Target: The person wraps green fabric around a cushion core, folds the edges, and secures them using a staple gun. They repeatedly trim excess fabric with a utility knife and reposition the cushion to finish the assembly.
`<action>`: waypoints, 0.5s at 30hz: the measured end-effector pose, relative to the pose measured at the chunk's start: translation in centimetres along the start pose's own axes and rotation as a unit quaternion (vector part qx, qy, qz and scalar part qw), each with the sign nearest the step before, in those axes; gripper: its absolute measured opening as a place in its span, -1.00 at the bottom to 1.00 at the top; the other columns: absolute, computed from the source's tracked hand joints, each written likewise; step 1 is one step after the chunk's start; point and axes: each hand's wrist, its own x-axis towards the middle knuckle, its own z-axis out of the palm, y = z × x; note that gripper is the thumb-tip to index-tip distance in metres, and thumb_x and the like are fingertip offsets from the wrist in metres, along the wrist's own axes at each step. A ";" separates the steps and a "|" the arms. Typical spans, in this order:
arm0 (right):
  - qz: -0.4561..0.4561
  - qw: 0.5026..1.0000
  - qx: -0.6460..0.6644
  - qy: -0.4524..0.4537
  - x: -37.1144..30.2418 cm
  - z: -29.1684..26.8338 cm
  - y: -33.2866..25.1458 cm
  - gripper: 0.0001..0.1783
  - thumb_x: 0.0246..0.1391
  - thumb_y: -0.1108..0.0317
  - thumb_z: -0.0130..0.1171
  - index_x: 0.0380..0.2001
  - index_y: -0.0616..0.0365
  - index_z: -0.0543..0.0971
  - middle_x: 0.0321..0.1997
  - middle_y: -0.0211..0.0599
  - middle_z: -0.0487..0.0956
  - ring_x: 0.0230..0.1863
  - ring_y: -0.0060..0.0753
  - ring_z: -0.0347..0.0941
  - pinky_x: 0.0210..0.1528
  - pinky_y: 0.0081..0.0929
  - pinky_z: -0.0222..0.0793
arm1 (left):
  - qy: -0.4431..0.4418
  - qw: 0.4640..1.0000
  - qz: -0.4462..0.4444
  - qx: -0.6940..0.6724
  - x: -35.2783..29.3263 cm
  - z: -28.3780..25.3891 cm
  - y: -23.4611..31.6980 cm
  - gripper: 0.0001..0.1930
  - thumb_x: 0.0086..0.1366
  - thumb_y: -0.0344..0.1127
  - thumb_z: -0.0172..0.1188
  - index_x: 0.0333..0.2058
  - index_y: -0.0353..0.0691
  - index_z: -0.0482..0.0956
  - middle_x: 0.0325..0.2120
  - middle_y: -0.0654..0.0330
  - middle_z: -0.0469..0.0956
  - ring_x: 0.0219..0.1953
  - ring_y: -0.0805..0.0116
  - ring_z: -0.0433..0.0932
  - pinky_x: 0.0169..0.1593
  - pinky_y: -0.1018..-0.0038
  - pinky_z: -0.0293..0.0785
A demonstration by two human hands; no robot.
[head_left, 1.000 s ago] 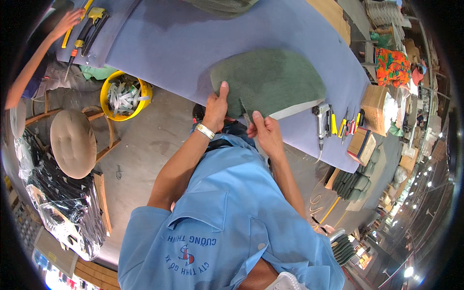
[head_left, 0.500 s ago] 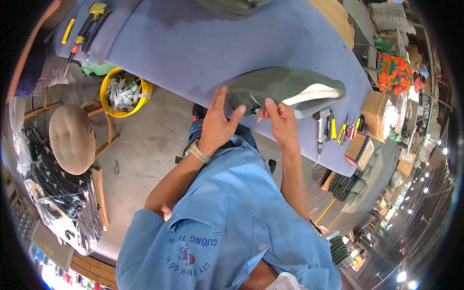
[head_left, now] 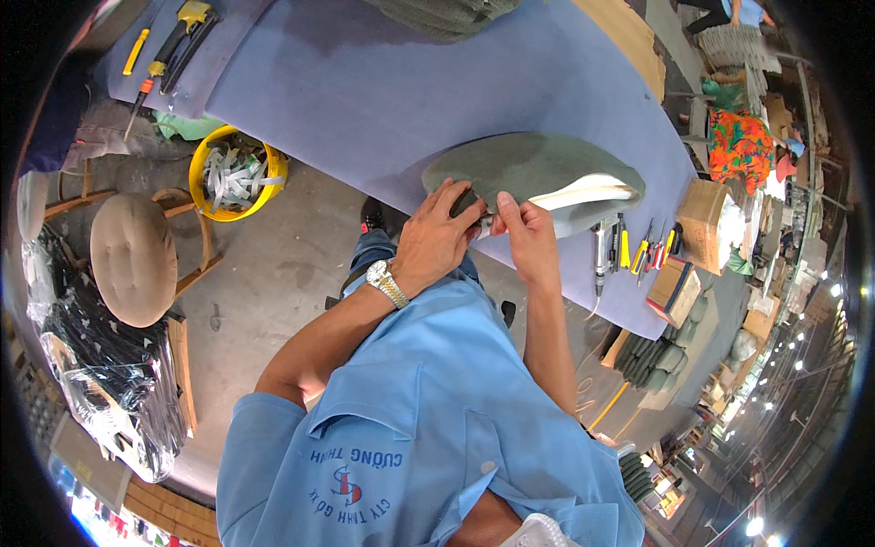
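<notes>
A dark green fabric cushion (head_left: pixel 529 162) lies at the near edge of the blue-covered table. Along its near right side the cover gapes, and a white inner layer (head_left: pixel 588 191) shows. My left hand (head_left: pixel 436 235), with a watch on its wrist, is closed over the cushion's near left edge, a fold of dark fabric between its fingers. Close to its right, my right hand (head_left: pixel 526 233) pinches the cover's edge between thumb and fingers. The fingertips of both hands are partly hidden under the edge.
A pneumatic staple gun (head_left: pixel 599 253) and several hand tools (head_left: pixel 643 255) lie right of the cushion, near cardboard boxes (head_left: pixel 702 219). Left of the table stands a yellow bucket (head_left: pixel 196 173) of scraps, beside a beige-cushioned chair (head_left: pixel 135 260). A yellow-black tool (head_left: pixel 173 41) lies far left.
My left hand has turned and moved right, from spread fingers beside the cushion to a grip on its edge. My right hand keeps its pinch, and the cushion has shifted slightly.
</notes>
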 end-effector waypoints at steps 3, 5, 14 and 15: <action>-0.006 0.999 -0.050 -0.003 -0.7 0.1 -0.6 -0.44 0.36 0.01 0.19 -0.62 0.21 0.55 -0.64 -0.38 0.55 -0.56 -0.65 0.39 -0.45 -0.54 0.30 | -0.005 1.000 0.001 -0.013 -0.4 0.1 0.0 -0.59 0.20 -0.32 0.37 0.05 -0.07 0.59 0.16 0.03 0.47 0.25 -0.07 0.48 0.14 0.14 0.57; -0.007 0.997 -0.071 0.003 -1.0 0.2 -0.6 -0.44 0.35 0.02 0.19 -0.64 0.21 0.54 -0.66 -0.38 0.55 -0.58 -0.64 0.40 -0.49 -0.53 0.29 | 0.005 0.999 0.001 -0.042 -0.8 0.3 -0.4 -0.53 0.21 -0.29 0.38 0.10 -0.12 0.54 0.17 0.01 0.46 0.23 -0.06 0.50 0.08 0.15 0.61; -0.005 0.985 -0.170 0.025 -2.2 0.0 -1.3 -0.45 0.33 0.09 0.19 -0.69 0.23 0.52 -0.72 -0.32 0.51 -0.64 -0.60 0.39 -0.54 -0.49 0.27 | 0.009 0.995 -0.081 -0.054 -1.1 1.1 -0.3 -0.30 0.19 -0.25 0.43 0.26 -0.27 0.34 0.23 -0.06 0.48 0.10 -0.04 0.60 0.01 0.22 0.63; -0.006 0.984 -0.175 0.029 -2.4 0.0 -1.4 -0.45 0.32 0.09 0.19 -0.69 0.23 0.51 -0.73 -0.31 0.50 -0.64 -0.60 0.39 -0.55 -0.48 0.26 | 0.028 0.998 -0.053 -0.035 -1.1 1.3 -0.4 -0.32 0.20 -0.23 0.43 0.25 -0.27 0.37 0.23 -0.06 0.48 0.09 -0.04 0.61 0.00 0.23 0.64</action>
